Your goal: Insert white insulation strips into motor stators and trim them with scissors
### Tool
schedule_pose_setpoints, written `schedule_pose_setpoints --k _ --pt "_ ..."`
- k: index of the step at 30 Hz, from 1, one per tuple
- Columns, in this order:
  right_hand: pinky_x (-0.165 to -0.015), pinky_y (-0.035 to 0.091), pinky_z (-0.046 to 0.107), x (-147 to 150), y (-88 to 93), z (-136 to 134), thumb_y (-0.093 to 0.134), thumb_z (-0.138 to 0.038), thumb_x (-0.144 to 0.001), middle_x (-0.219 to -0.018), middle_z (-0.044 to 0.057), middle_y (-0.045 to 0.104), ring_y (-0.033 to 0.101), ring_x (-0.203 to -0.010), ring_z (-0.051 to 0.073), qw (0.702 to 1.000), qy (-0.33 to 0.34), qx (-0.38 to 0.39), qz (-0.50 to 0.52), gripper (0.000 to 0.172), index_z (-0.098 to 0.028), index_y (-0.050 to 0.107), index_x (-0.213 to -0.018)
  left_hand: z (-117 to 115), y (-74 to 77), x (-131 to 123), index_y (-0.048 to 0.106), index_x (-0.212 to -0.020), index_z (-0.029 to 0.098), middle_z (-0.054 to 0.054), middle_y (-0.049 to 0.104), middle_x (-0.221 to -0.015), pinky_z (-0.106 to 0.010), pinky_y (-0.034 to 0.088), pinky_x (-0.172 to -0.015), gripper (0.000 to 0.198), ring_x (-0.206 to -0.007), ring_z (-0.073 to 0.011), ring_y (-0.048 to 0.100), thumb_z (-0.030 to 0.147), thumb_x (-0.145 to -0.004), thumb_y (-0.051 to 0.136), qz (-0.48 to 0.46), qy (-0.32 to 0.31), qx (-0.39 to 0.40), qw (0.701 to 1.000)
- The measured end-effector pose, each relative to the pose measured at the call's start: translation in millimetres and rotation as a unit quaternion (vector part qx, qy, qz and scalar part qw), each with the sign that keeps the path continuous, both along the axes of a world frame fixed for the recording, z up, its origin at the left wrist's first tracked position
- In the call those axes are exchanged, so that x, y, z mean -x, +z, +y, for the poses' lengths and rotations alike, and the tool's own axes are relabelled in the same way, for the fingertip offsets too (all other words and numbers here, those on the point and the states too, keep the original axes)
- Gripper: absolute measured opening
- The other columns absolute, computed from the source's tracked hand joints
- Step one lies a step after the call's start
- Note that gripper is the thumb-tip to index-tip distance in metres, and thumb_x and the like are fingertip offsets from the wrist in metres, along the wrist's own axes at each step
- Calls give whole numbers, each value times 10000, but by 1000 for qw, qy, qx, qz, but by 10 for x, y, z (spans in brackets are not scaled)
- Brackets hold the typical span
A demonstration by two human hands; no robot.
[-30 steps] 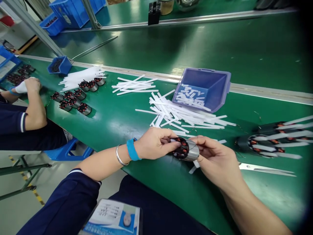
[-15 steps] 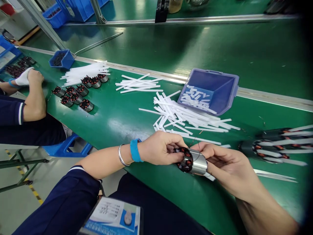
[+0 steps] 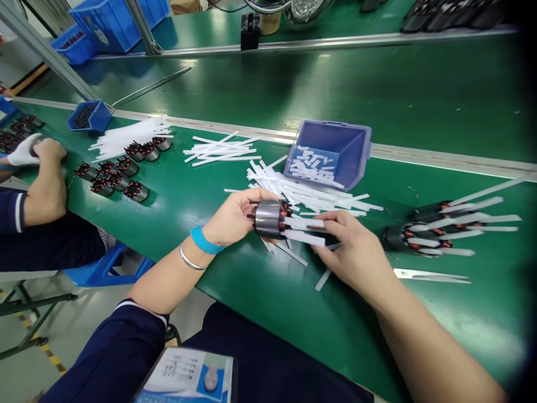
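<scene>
My left hand [image 3: 232, 217] is closed round a small metal stator [image 3: 268, 218] with copper windings, held on its side above the green table [image 3: 251, 291]. Two white strips [image 3: 304, 230] stick out of its right end. My right hand [image 3: 354, 252] pinches those strips with fingers and thumb. A loose pile of white strips [image 3: 302, 193] lies just behind the stator. A blue band and a metal bangle are on my left wrist.
A purple bin [image 3: 329, 152] with short white pieces stands behind the pile. Stators filled with strips [image 3: 428, 235] lie at the right, scissors [image 3: 432, 275] below them. Another person's arm [image 3: 42, 184] rests at the left near several stators [image 3: 113, 173] and a small blue bin [image 3: 88, 115].
The stator has been turned so its metal side faces me and raised to the left. White strips now stick out of it, and my right hand has shifted from the casing to the strips.
</scene>
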State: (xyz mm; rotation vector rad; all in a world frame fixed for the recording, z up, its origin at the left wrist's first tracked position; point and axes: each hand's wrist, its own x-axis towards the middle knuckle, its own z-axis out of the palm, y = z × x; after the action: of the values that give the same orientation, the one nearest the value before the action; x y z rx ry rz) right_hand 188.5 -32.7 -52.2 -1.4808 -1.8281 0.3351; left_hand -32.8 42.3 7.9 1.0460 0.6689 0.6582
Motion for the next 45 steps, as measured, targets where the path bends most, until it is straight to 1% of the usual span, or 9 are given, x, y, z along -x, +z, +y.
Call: schedule_pose_setpoints --k 7,14,18,22,26,30,33,39,45 --pt "-616 490 355 33 -37 -7 608 -216 -770 -893 71 656 648 -781 228 998 22 -12 -54 79 -220 604 -691 31 -74 -4 606 -850 120 -16 674 -674 -205 525 -430 389 -514 -130 653 261 -579 846 33 -27 46 998" --pt "-670 508 357 -64 73 -101 624 -255 -829 -897 57 678 658 -797 218 998 63 -5 3 24 -235 615 -838 27 -68 2 326 -1414 220 13 690 -768 -218 553 -438 842 -498 -149 675 199 -691 758 67 -48 12 997" --pt "-661 480 362 163 27 -81 604 -249 -858 -904 80 666 625 -809 230 997 58 -18 -56 70 -225 650 -810 29 -85 -4 529 -1190 164 -9 691 -765 -167 493 -384 550 -466 -127 654 250 -700 763 78 -42 -8 996" --pt "-636 445 364 310 -3 -64 588 -160 -807 -891 77 682 616 -775 228 994 54 -12 -89 97 -212 650 -754 24 -74 5 452 -1292 196 -17 711 -766 -167 499 -406 651 -479 -128 659 274 -726 765 81 -68 -5 994" --pt "-739 486 394 171 169 -123 619 -189 -801 -929 65 689 647 -863 242 997 13 -48 65 71 -231 606 -745 15 -67 4 418 -1243 210 -36 730 -786 -192 514 -397 615 -456 -144 655 310 -742 760 67 -113 9 991" --pt "-582 495 282 13 377 -196 608 -249 -884 -739 17 643 615 -641 157 965 93 67 235 69 -230 628 -821 13 -135 -36 504 -1012 172 -7 700 -733 -181 515 -392 446 -443 -138 652 312 -695 785 63 -117 28 991" --pt "-556 471 264 22 426 -211 611 -257 -883 -711 17 633 587 -607 143 959 121 97 238 108 -219 654 -791 1 -189 -70 548 -974 154 -6 688 -746 -188 545 -432 355 -471 -126 660 257 -704 754 62 -125 45 989" --pt "-565 467 259 124 357 -223 679 -260 -810 -688 15 642 583 -610 147 957 56 91 269 68 -211 656 -768 -101 -209 -99 572 -1042 144 -58 698 -853 -296 620 -550 382 -636 -192 717 198 -684 696 14 -158 91 983" --pt "-505 410 238 134 290 -252 628 -184 -725 -618 -13 614 529 -528 123 968 26 99 231 72 -211 611 -661 -272 -210 -167 570 -1084 122 -78 682 -899 -261 606 -606 378 -679 -166 716 170 -731 695 62 -132 10 989"
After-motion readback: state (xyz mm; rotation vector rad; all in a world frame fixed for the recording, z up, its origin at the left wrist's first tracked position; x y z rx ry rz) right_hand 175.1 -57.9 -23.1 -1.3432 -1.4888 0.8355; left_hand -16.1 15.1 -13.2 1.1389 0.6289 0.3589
